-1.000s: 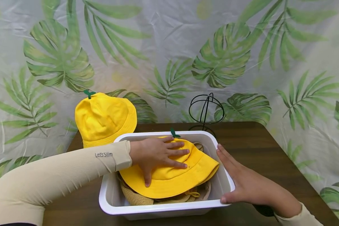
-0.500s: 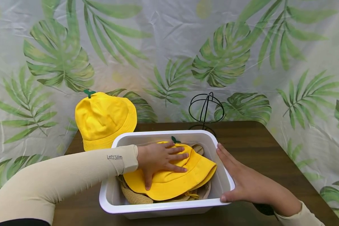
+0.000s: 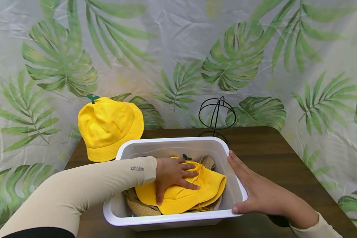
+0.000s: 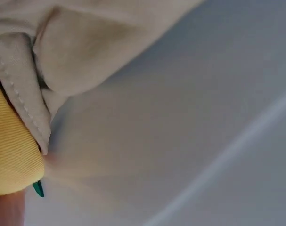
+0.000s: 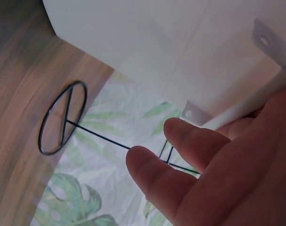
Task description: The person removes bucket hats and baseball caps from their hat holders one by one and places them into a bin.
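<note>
A yellow bucket hat [image 3: 206, 185] with a green sprout lies folded inside a white plastic bin [image 3: 119, 220]. My left hand [image 3: 174, 177] presses flat on it, fingers spread. Beige and tan cloth or woven pieces [image 3: 142, 206] show under and around the hat; their full shape is hidden. My right hand [image 3: 254, 188] rests against the bin's right end, thumb on the near corner and fingertips along the rim. In the right wrist view two fingers [image 5: 152, 172] extend straight below the rim. The left wrist view shows beige fabric [image 4: 81, 52] and a bit of yellow cloth [image 4: 13, 146].
A second yellow bucket hat [image 3: 110, 127] with a green sprout sits behind the bin at left. A black wire hat stand [image 3: 216, 114] stands behind the bin toward the right. All are on a dark wooden table [image 3: 264, 148] before a leaf-patterned curtain [image 3: 178, 39].
My left hand has pushed down and slightly right, and the hat has sunk deeper into the bin, clear of its far rim. The right hand has stayed in place.
</note>
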Available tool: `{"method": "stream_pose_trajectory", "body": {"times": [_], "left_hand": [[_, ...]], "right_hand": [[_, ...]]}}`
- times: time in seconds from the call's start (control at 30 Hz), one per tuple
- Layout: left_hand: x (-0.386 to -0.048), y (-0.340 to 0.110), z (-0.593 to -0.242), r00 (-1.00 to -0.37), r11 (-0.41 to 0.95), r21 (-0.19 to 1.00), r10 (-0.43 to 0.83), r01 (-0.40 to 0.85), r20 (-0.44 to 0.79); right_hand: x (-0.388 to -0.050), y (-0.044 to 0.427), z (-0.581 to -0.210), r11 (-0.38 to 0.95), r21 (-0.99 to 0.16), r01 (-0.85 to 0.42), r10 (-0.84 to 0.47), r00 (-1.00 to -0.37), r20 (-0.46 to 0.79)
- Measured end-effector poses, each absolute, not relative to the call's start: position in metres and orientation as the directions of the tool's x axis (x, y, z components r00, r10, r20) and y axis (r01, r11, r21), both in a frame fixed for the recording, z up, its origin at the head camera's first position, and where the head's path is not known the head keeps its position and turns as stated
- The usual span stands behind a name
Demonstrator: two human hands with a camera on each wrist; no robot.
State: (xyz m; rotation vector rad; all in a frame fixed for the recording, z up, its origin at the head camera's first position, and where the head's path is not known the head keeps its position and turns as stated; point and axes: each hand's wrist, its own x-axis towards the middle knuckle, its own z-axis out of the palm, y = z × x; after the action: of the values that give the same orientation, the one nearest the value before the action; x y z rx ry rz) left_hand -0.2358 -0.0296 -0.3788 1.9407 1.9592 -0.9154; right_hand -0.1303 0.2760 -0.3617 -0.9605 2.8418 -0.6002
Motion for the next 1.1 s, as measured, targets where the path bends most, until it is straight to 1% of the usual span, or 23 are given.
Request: {"method": "stream_pose_trajectory", "body": {"times": [0.1,0.23,0.33,0.53,0.63,0.8,1.0,1.1], "left_hand": [[-0.236,-0.031,-0.375,-0.102,-0.064,-0.263,0.814,0.963,-0.572],[-0.234,-0.037,-0.361,-0.131,-0.02,-0.264,0.83,0.964,-0.542],[-0.232,-0.045,-0.343,-0.166,0.044,-0.247,0.852,0.968,-0.497],[-0.23,-0.071,-0.304,-0.226,0.159,-0.209,0.908,0.965,-0.354],[-0.229,-0.087,-0.283,-0.283,0.222,-0.228,0.917,0.948,-0.283],[-0.234,-0.121,-0.255,-0.383,0.35,-0.207,0.912,0.914,-0.147],[-0.248,-0.158,-0.242,-0.47,0.454,-0.195,0.882,0.869,-0.039],[-0.257,-0.175,-0.236,-0.515,0.512,-0.17,0.857,0.842,0.027]], "right_hand": [[-0.13,0.275,-0.362,0.724,-0.397,-0.564,-0.601,-0.798,0.037],[-0.131,0.274,-0.363,0.725,-0.408,-0.555,-0.599,-0.8,0.024],[-0.131,0.274,-0.364,0.728,-0.403,-0.555,-0.597,-0.802,0.027],[-0.131,0.274,-0.364,0.721,-0.383,-0.577,-0.61,-0.791,0.043],[-0.131,0.274,-0.363,0.714,-0.373,-0.593,-0.62,-0.783,0.058],[-0.131,0.275,-0.362,0.713,-0.353,-0.606,-0.624,-0.778,0.076],[-0.13,0.276,-0.361,0.721,-0.334,-0.607,-0.621,-0.78,0.075],[-0.131,0.276,-0.361,0.723,-0.34,-0.602,-0.619,-0.782,0.068]]}}
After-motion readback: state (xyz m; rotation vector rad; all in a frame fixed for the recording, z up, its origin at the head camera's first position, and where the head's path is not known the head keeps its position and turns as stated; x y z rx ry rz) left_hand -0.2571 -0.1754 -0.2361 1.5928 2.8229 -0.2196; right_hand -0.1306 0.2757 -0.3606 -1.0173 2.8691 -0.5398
